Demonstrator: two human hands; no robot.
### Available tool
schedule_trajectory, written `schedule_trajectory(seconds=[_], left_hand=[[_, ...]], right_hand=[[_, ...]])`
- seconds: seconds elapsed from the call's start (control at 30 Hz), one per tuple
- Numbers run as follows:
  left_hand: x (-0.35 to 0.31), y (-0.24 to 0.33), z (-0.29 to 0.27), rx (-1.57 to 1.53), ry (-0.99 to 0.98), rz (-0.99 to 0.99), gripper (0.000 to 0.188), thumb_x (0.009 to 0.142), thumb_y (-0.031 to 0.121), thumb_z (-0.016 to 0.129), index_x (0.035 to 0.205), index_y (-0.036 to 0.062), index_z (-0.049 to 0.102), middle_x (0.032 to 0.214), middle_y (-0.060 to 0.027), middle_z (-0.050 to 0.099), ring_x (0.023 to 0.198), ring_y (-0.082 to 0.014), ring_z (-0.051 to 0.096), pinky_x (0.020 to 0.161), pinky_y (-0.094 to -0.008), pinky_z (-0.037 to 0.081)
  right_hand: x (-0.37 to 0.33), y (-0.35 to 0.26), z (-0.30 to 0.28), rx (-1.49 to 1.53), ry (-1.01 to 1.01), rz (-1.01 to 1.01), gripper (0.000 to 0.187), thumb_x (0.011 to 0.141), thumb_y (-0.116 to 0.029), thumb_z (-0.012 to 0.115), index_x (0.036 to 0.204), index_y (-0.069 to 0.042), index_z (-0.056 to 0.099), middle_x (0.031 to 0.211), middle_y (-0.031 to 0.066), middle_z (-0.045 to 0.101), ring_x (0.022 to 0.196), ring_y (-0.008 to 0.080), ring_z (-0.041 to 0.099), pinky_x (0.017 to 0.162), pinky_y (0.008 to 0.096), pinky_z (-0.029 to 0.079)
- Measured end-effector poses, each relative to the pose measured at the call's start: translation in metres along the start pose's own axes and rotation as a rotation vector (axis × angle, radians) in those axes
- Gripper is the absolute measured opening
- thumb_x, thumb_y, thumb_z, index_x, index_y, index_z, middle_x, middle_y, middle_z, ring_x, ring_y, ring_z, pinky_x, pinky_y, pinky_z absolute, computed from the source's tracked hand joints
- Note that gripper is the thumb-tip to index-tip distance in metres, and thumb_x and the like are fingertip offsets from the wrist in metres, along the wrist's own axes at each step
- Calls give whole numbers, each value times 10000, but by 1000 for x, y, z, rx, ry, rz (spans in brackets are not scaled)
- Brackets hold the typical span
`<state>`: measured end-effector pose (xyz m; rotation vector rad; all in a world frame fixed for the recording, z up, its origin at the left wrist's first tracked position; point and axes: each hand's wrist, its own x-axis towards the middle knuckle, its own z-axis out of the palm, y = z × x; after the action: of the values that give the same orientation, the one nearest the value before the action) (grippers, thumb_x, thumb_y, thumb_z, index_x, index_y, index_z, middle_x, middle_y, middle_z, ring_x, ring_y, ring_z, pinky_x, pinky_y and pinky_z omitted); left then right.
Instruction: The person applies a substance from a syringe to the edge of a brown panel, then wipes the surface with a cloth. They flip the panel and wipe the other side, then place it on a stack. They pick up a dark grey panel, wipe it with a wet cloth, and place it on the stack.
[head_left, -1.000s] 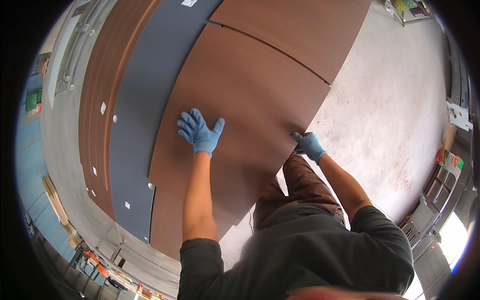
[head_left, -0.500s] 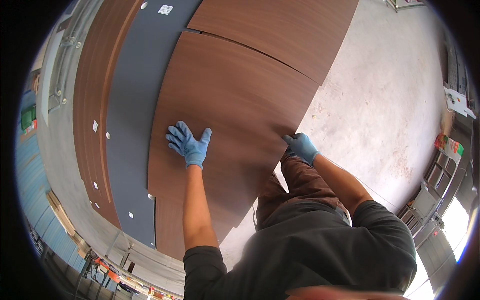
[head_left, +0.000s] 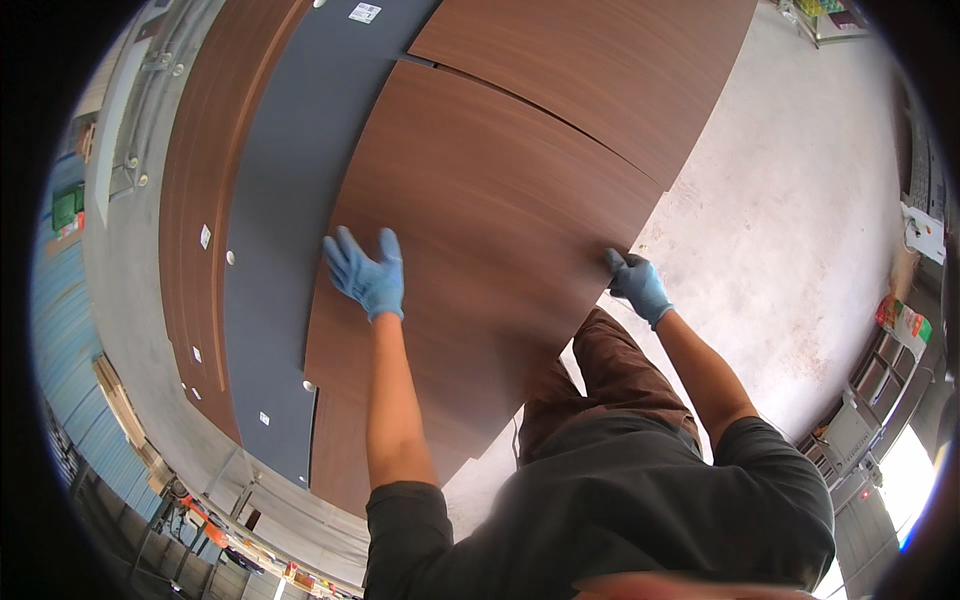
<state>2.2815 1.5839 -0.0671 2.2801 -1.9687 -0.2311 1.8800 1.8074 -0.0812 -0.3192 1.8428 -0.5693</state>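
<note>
A large brown wood-grain panel [head_left: 490, 210] lies flat in front of me. On its left part, close to the left edge, rests my left hand [head_left: 368, 278] in a blue glove, fingers spread. At the panel's right edge, my right hand [head_left: 643, 286], gloved in blue with dark fingers, grips the rim; its fingertips are partly hidden. Beyond a narrow dark gap lies another brown panel [head_left: 600, 75]. A third brown panel [head_left: 345, 440] shows at the near left. Under their left edges extends a dark grey panel [head_left: 280, 180] with white round pieces and labels.
More brown boards [head_left: 193, 230] with white labels lie along the left. Pale concrete floor [head_left: 770, 210] stretches to the right. A metal rack [head_left: 860, 410] stands at the right rim, a colourful bag [head_left: 903, 322] near its top. Long wooden strips [head_left: 128, 410] lie at the far left.
My left hand has shifted toward the panel's left edge. My right hand has slid farther up along the right edge. The whole view has shifted slightly.
</note>
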Motion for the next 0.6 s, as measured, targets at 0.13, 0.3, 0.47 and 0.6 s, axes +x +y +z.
schedule_trajectory(seconds=[0.13, 0.3, 0.47, 0.6], left_hand=[[63, 8, 1, -91, -120, -157, 1064, 936, 814, 506, 1660, 63, 304, 1729, -241, 242, 1609, -452, 160, 1284, -624, 123], [83, 23, 33, 108, -180, -246, 1170, 887, 877, 496, 1668, 36, 266, 1733, -246, 222, 1594, -493, 165, 1290, -651, 55], [83, 20, 43, 116, -138, -216, 1162, 892, 874, 492, 1659, 28, 279, 1729, -257, 223, 1583, -503, 188, 1288, -651, 67], [83, 17, 42, 119, -122, -186, 1141, 898, 857, 505, 1643, 16, 302, 1710, -249, 265, 1559, -503, 228, 1285, -651, 81]], right_hand=[[8, -9, -5, 17, -55, 36, 606, 1040, -515, 647, 1157, 78, 691, 897, 86, 680, 788, 188, 716, 724, 338, 620], [6, -15, 1, 99, -68, 61, 572, 1051, -467, 651, 1206, 84, 662, 973, 86, 680, 850, 201, 744, 751, 354, 650], [-3, -19, 7, 216, -19, 52, 472, 1084, -354, 626, 1195, 98, 702, 985, 110, 735, 829, 178, 711, 723, 337, 613], [-2, -18, 8, 217, -14, 69, 460, 1082, -334, 631, 1209, 104, 691, 1020, 113, 727, 841, 179, 708, 751, 350, 631]])
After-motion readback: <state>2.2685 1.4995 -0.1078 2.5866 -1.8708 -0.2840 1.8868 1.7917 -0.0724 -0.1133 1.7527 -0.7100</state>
